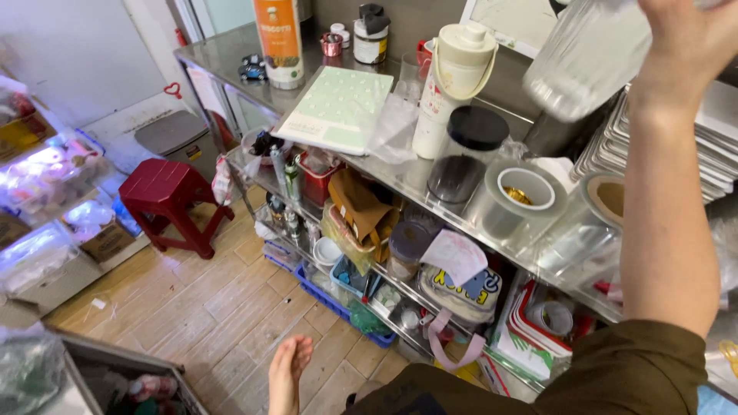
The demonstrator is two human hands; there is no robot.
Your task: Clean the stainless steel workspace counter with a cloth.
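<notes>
We note the left hand (288, 369) nearest the camera, low in the frame above the wooden floor (215, 307), fingers loosely extended, palm open and holding nothing. Beyond it stands the steel table (231, 50) with its crowded lower shelves. On the top, moving away from us, we record two clear round tubs (519, 196), a black-lidded jar (467, 154), a cream jug (453, 77) and a pale green booklet (338, 104).

The right hand (688, 42) is raised at far right, closed around the upper part of a clear ribbed container (588, 54), held tilted in the air above the table's right end, well clear of the surface. We judge the step in hand to be carrying this container. Any setting down would call for a free spot, and the top is tightly packed.

The container appears translucent, vertically ribbed and empty; its mouth is cut off by the frame edge.
</notes>
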